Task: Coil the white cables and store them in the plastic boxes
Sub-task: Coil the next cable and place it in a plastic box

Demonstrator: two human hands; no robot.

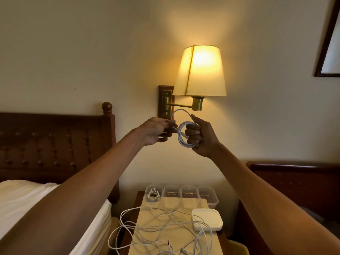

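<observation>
**Coiled cable.** The coiled white cable (184,137) is held in the air just below the brass arm of the wall lamp (200,70), in front of the wall. It forms several tight turns. One free length (181,111) arcs up out of the coil and over to the other hand.

**Right hand.** The right hand (200,137) grips the coil; its fingers are curled through the turns and the thumb points up beside them.

**Left hand.** The left hand (156,130) is to the left of the coil, below the lamp's wall plate. It pinches the free length between thumb and fingertips.

**Storage.** Well below the lamp stands the nightstand (184,202). Four clear plastic boxes (189,193) sit in a row along its edge nearest the lamp wall. The leftmost box (147,190) contains one coiled cable (152,196). Whether the other three boxes contain anything cannot be told.

**Remaining cables.** Loose white cables (165,227) lie tangled over the nightstand top, farther from the lamp wall than the boxes. Some loops hang over its left edge. A white lid (207,219) lies at the right of the tangle.

**Surroundings.** A bed (27,199) with a dark wooden headboard (55,140) is left of the lamp. A second headboard (294,177) is to its lower right.
</observation>
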